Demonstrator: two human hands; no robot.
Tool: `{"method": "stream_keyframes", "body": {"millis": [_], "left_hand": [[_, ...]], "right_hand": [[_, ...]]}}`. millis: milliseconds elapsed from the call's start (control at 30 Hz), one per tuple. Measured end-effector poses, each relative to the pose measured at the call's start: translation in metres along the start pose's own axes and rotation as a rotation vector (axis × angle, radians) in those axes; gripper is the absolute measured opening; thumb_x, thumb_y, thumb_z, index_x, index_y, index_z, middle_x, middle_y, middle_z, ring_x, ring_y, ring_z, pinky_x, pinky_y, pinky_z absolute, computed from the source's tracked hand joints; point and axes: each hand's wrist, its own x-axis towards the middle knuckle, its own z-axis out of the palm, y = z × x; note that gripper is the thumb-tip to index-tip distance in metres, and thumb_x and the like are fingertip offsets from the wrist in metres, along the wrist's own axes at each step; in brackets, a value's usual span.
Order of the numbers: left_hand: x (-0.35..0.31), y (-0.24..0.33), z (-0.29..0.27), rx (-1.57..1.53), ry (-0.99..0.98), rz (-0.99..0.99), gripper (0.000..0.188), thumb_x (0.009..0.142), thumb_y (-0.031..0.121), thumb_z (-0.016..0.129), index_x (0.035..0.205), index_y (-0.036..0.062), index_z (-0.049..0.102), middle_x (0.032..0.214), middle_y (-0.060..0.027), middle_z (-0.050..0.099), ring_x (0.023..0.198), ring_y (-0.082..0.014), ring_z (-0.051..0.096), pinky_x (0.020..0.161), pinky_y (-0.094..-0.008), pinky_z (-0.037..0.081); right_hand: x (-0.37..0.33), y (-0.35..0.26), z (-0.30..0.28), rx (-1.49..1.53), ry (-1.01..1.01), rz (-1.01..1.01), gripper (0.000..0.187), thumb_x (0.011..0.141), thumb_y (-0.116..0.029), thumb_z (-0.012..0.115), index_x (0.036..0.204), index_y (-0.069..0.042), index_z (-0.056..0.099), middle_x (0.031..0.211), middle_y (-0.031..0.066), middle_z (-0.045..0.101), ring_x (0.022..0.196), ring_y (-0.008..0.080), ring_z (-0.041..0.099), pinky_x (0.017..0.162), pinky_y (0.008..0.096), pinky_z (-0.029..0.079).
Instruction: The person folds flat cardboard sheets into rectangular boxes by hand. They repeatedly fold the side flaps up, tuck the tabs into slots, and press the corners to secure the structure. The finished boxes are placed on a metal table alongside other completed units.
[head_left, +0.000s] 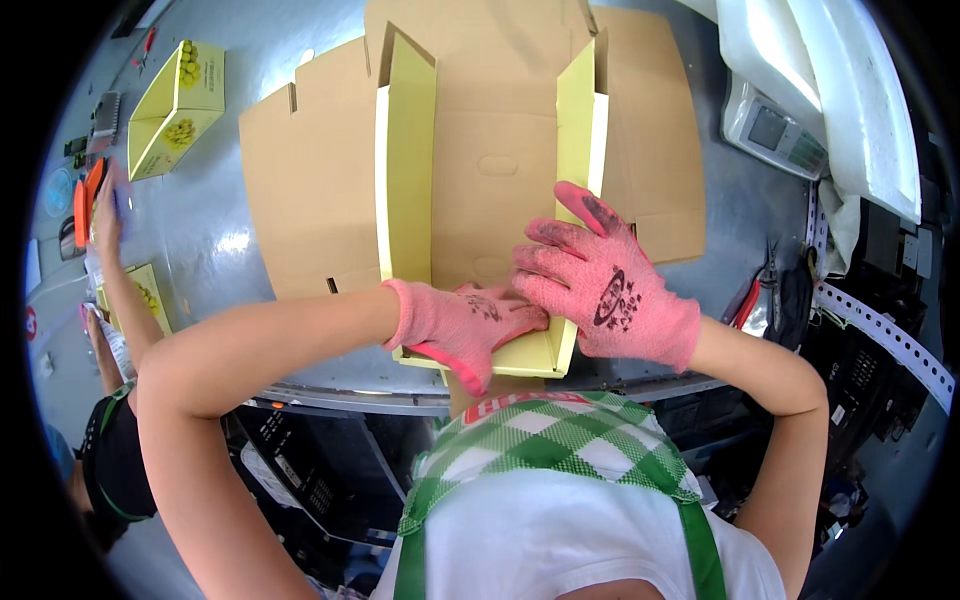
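Note:
A partly folded cardboard box (405, 180) stands before me, with two upright yellow side walls and a brown floor. At its near end, my left hand (470, 325) wears a pink glove. Its fingers reach inside the box while the thumb lies over the near edge, so the hand grips that end. My right hand (610, 285), also in a pink glove, rests over the near part of the right wall with its fingers spread. Its fingertips come close to those of my left hand. Flat brown cardboard panels (300, 170) spread out on both sides of the box.
On the grey metal table (215, 235) stands a yellow box with fruit pictures (180, 110). Another person's arm (130, 290) reaches in at the left. Toward the right are a scale (770, 130), white foam sheeting (850, 90) and red-handled pliers (748, 303).

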Motion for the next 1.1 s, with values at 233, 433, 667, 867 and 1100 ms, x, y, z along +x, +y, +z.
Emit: {"method": "stream_keyframes", "body": {"millis": [233, 433, 667, 867, 1100], "left_hand": [[0.004, 0.008, -0.007, -0.060, 0.063, 0.085, 0.076, 0.052, 0.013, 0.069, 0.125, 0.0044, 0.046, 0.116, -0.0202, 0.054, 0.113, -0.0348, 0.049, 0.097, -0.0398, 0.042], [0.000, 0.019, -0.014, -0.130, -0.033, -0.052, 0.071, 0.054, 0.010, 0.067, 0.123, 0.0064, 0.048, 0.111, -0.0191, 0.057, 0.108, -0.0327, 0.053, 0.092, -0.0385, 0.046], [0.007, 0.014, -0.007, -0.102, 0.227, 0.088, 0.065, 0.060, 0.011, 0.071, 0.119, 0.0013, 0.046, 0.105, -0.0200, 0.057, 0.103, -0.0370, 0.053, 0.091, -0.0396, 0.045], [0.021, 0.016, -0.008, -0.126, 0.097, -0.056, 0.072, 0.055, 0.013, 0.071, 0.120, 0.0050, 0.043, 0.108, -0.0220, 0.054, 0.104, -0.0384, 0.051, 0.093, -0.0452, 0.042], [0.026, 0.007, 0.000, -0.215, 0.065, -0.053, 0.083, 0.053, 0.012, 0.070, 0.129, 0.0079, 0.038, 0.109, -0.0231, 0.051, 0.110, -0.0400, 0.046, 0.094, -0.0452, 0.041]], "right_hand": [[0.001, 0.011, 0.005, 0.246, 0.062, -0.075, 0.032, 0.063, -0.012, 0.060, 0.096, -0.011, 0.059, 0.099, 0.0032, 0.059, 0.109, 0.0229, 0.053, 0.111, 0.0519, 0.026], [0.004, 0.011, 0.010, 0.323, 0.141, -0.073, 0.036, 0.063, -0.010, 0.061, 0.098, -0.010, 0.059, 0.102, 0.0036, 0.059, 0.111, 0.0232, 0.053, 0.111, 0.0518, 0.026], [-0.029, -0.003, 0.048, 0.395, 0.766, 0.482, 0.054, 0.077, -0.005, 0.055, 0.130, -0.002, 0.044, 0.131, 0.0193, 0.045, 0.125, 0.0354, 0.041, 0.109, 0.0485, 0.025], [-0.084, -0.054, 0.102, 0.992, 0.463, 0.907, 0.044, 0.097, -0.015, 0.031, 0.135, 0.005, 0.034, 0.137, 0.0254, 0.037, 0.130, 0.0409, 0.034, 0.109, 0.0440, 0.024], [-0.081, -0.053, 0.108, 1.112, 0.466, 0.937, 0.043, 0.097, -0.017, 0.032, 0.135, 0.005, 0.035, 0.136, 0.0245, 0.038, 0.127, 0.0403, 0.036, 0.108, 0.0423, 0.026]]}}
